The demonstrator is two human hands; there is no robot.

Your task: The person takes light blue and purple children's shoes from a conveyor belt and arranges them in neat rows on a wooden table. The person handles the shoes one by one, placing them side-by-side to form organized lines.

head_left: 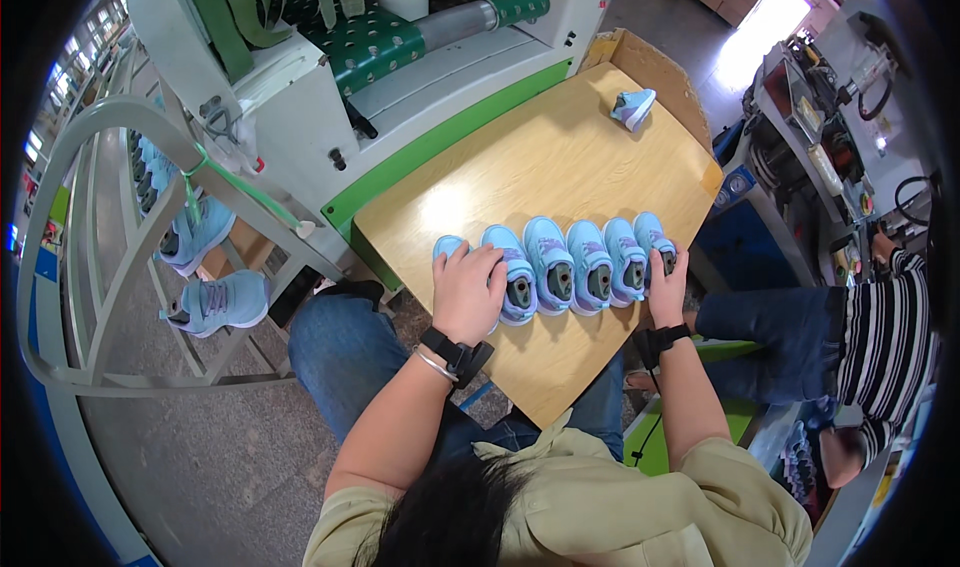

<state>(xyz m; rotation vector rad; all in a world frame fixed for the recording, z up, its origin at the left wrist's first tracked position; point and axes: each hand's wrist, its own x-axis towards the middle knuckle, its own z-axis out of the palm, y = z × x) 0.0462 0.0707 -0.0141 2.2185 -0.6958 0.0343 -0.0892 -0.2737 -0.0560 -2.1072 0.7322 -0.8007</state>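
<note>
Several light blue sneakers with dark grey insides stand side by side in a row on the wooden table (545, 397), toes facing away from me. At the left end, my left hand (467, 292) wraps over the leftmost sneaker (446, 246), hiding most of it, and its thumb touches the neighbouring sneaker (517, 272). My right hand (667, 294) grips the outer side of the rightmost sneaker (650, 229) near its heel. Between the hands, the middle sneakers (550, 257) sit close together. A single light blue sneaker (633, 110) lies apart near the table's far right corner.
Beyond the table stands a machine with a green conveyor belt (375, 52). To my left, a metal rack (100, 257) holds more light blue sneakers (225, 300). A cardboard edge (665, 77) borders the far corner. At right, a person in a striped shirt (880, 337) stands by equipment.
</note>
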